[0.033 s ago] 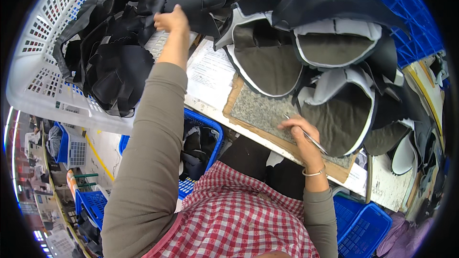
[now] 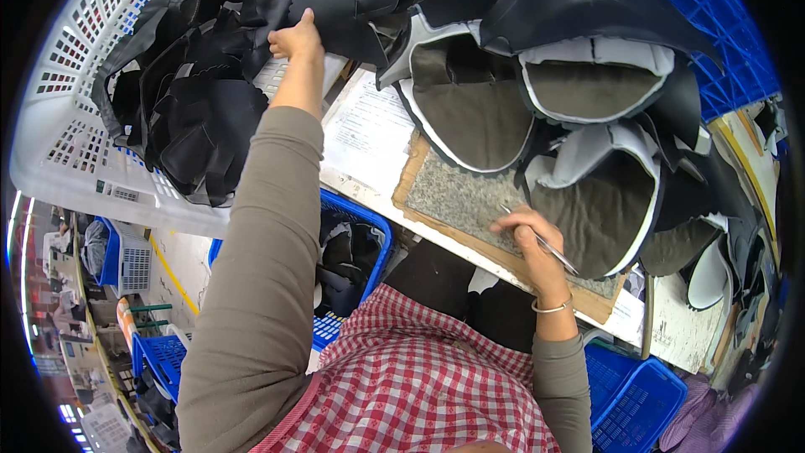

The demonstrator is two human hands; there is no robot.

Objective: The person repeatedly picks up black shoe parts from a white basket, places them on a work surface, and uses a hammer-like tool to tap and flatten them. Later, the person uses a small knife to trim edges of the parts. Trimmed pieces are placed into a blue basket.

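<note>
My left hand (image 2: 297, 39) reaches over the white basket (image 2: 63, 164), against the black leather pieces (image 2: 210, 113) heaped in it. Its thumb stands apart from the fingers, whose tips are partly hidden among the black parts. In my right hand (image 2: 541, 256) is a slender silver pointed tool (image 2: 553, 249), slanting across the fingers above a grey, wood-framed board (image 2: 461, 195). Just beyond that hand lies a black shoe upper (image 2: 599, 210) with white edging and brown lining. More such uppers (image 2: 474, 105) are piled behind it.
Printed paper (image 2: 365, 126) lies on the white bench, left of the board. A blue crate (image 2: 713, 25) stands behind the uppers. Below the bench are a blue basket (image 2: 377, 222) holding black pieces and another blue bin (image 2: 637, 407) at right.
Hardly anything differs. My left hand has shifted very slightly left, and my right hand a touch right and down with the tool still in it.
</note>
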